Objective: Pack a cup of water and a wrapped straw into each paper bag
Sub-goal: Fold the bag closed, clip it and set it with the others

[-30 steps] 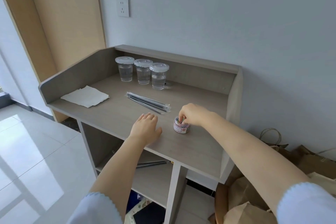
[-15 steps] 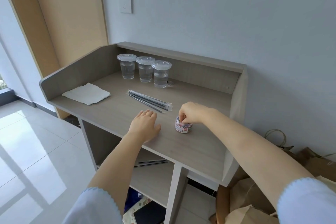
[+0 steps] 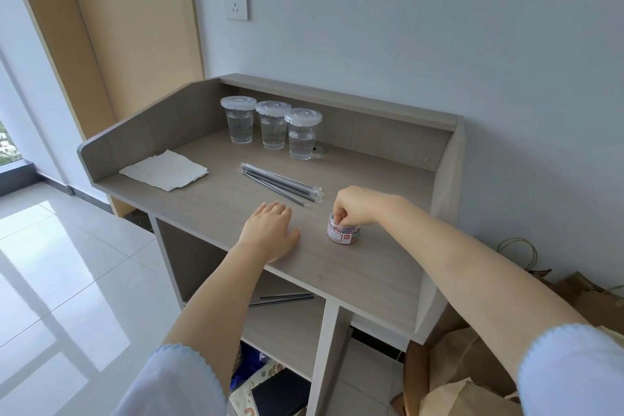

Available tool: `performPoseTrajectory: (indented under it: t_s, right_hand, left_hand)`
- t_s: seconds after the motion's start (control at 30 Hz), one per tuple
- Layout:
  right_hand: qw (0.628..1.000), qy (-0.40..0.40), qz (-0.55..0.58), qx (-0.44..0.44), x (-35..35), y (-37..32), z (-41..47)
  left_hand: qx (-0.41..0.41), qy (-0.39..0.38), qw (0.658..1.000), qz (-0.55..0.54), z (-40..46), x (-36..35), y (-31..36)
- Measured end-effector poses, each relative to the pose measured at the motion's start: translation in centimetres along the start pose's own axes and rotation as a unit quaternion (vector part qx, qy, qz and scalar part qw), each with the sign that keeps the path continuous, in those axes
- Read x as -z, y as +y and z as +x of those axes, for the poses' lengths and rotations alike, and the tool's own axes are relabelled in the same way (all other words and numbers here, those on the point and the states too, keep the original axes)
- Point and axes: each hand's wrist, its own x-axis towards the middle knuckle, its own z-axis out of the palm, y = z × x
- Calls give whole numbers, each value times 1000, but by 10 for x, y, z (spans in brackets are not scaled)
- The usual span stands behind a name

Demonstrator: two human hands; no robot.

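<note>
Cups of water stand in a row of three at the table's 11 o'clock, near its back wall: a left cup, a middle cup and a right cup, each lidded and upright, rims close together. Wrapped straws lie in a bundle toward the middle of the table, slanting from 10 o'clock down to 4 o'clock, well apart from the cups. Paper bags sit on the floor at 4 o'clock, beside the table's right leg — none is on the table.

At 9 o'clock a folded white napkin lies flat. The left hand rests palm down near the table's front edge, fingers straight and together, holding nothing. The right hand is just beside it at 3 o'clock, its fingers curled and pinching at the top of a small clear tub of coloured clips — what exactly they pinch is too small to tell. More straws lie on the shelf below.
</note>
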Motion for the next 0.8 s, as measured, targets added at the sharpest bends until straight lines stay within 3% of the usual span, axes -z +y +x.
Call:
performPoseTrajectory:
  t_s: [0.8]
  right_hand:
    - [999, -39, 4, -14, -2, 0, -1]
  left_hand:
    - [1, -15, 1000, 15, -4, -2, -3]
